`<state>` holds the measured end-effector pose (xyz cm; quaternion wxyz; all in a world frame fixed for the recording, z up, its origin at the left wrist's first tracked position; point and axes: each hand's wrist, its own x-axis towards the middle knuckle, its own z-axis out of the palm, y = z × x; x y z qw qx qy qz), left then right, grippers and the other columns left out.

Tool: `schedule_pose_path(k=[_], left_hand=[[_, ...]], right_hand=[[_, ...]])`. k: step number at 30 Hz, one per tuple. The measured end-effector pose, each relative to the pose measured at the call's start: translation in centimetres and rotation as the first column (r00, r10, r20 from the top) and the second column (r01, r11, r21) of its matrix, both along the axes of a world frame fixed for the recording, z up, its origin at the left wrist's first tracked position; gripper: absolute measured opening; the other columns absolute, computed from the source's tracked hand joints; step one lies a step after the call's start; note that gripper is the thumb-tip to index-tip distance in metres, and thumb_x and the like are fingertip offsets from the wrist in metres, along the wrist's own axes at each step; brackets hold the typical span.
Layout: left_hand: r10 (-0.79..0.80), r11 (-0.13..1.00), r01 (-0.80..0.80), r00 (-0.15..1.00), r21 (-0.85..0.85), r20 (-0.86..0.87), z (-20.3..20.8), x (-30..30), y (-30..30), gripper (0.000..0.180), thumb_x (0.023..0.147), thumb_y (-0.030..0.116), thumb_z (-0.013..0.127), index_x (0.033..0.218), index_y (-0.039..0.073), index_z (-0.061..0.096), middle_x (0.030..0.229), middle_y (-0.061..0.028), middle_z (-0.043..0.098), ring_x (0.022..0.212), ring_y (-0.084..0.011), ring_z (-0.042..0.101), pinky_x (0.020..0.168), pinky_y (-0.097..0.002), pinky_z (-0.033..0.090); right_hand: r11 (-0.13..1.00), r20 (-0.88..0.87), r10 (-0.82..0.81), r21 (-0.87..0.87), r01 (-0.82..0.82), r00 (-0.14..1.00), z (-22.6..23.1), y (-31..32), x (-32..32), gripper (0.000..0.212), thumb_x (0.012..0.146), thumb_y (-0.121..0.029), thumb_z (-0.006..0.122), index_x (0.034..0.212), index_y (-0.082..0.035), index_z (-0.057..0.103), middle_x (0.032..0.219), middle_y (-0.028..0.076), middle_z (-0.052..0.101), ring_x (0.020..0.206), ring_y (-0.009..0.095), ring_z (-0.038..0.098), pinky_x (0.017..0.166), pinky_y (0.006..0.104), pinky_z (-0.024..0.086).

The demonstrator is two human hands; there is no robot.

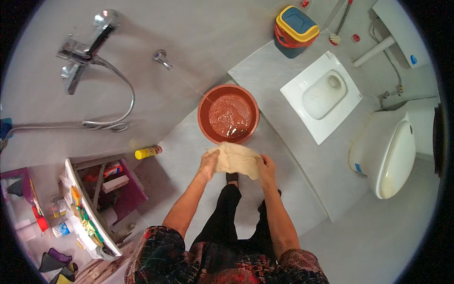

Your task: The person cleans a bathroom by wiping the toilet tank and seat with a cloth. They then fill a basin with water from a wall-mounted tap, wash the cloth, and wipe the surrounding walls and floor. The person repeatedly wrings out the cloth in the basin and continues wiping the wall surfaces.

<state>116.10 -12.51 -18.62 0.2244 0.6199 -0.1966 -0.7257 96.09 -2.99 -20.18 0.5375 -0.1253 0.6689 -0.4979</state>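
Note:
A pale beige cloth (236, 159) is stretched between my two hands, just on my side of a round reddish-brown basin (202, 128). My left hand (208, 165) grips its left end and my right hand (266, 169) grips its right end. Water stands in the basin with a rippled surface, and a thin stream runs down into it from a small chrome tap (162, 59) on the wall. The cloth hangs apart from the water. Some fingers are hidden behind the fabric.
At the left, a vanity cabinet (116, 253) stands open, with bottles on top. A yellow bottle (148, 152) lies beside it. Right of the basin are a floor step (295, 163), a squat toilet (288, 90) and a seated toilet (396, 158). A lidded bin (289, 48) stands behind.

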Motion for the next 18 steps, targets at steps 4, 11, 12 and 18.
schedule_pose_path(k=[4,11,12,18], left_hand=[[0.067,0.99,-0.019,0.936,-0.14,0.347,-6.9,3.5,-4.4,0.044,0.087,0.034,0.054,0.121,0.008,0.046,0.114,-0.0085,0.056,0.099,-0.0221,0.054,0.08,-0.0438,0.044],[0.188,0.98,-0.196,0.901,-0.019,0.391,-17.6,5.5,-3.0,0.047,0.085,0.035,0.053,0.124,0.011,0.043,0.114,-0.0099,0.054,0.102,-0.0252,0.051,0.085,-0.0453,0.04],[0.215,0.974,-0.227,0.898,-0.013,0.383,-19.0,5.8,-2.5,0.047,0.084,0.034,0.053,0.124,0.011,0.043,0.114,-0.0102,0.053,0.101,-0.0253,0.052,0.084,-0.0444,0.041],[0.466,0.707,0.323,0.458,-0.63,0.757,-21.3,10.8,-7.1,0.052,0.082,0.018,0.06,0.125,0.002,0.038,0.119,-0.0152,0.046,0.108,-0.0324,0.046,0.089,-0.0427,0.039]], right_hand=[[0.992,0.126,0.123,-0.008,-0.123,0.984,-3.9,-5.8,2.4,0.038,0.082,-0.018,0.057,0.116,-0.002,0.051,0.101,0.011,0.057,0.088,0.018,0.054,0.076,0.0312,0.044],[0.952,-0.143,0.221,0.247,-0.181,0.965,-22.7,-4.2,-1.2,0.047,0.082,-0.017,0.058,0.123,-0.001,0.044,0.098,0.01,0.054,0.084,0.015,0.052,0.071,0.0288,0.043],[0.949,-0.23,0.243,0.256,-0.182,0.942,-24.5,-4.2,-1.6,0.046,0.081,-0.017,0.058,0.122,-0.001,0.044,0.098,0.01,0.055,0.085,0.016,0.053,0.072,0.0297,0.044],[0.956,-0.382,0.281,0.031,-0.291,0.88,-34.1,-6.4,-1.2,0.042,0.079,-0.012,0.057,0.119,-0.001,0.048,0.099,0.013,0.057,0.09,0.022,0.055,0.077,0.0337,0.044]])
